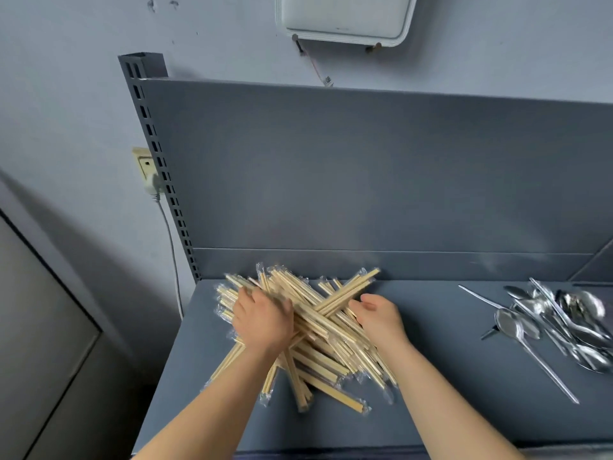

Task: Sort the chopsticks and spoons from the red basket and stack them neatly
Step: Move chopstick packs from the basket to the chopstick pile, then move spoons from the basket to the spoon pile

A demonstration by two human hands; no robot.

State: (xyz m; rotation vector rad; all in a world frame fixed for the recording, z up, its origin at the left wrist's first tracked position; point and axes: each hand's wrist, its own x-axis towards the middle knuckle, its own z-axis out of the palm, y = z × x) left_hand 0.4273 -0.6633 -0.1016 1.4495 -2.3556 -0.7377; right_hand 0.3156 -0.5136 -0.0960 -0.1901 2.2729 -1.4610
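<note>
1. The chopsticks (318, 330), pale wood in clear wrappers, lie in a loose criss-cross heap on the grey shelf (447, 393), spreading from its middle toward 9 o'clock, with the far ends near the back panel (365, 167).
2. The left hand (262, 323) lies palm down on the 9 o'clock side of the heap. Its fingers bend over the sticks, but their tips are blurred, so I cannot tell whether they grip.
3. The right hand (378, 318) meets the heap's 3 o'clock edge, fingers curled in round the nearest sticks and thumb raised above them.
4. The spoons (564, 323), shiny metal, sit in a tangled pile at 3 o'clock on the shelf, well apart from the chopsticks.
5. At 9 o'clock beyond the shelf, a plug (151, 184) sits in a wall socket beside the slotted upright (159, 167).
</note>
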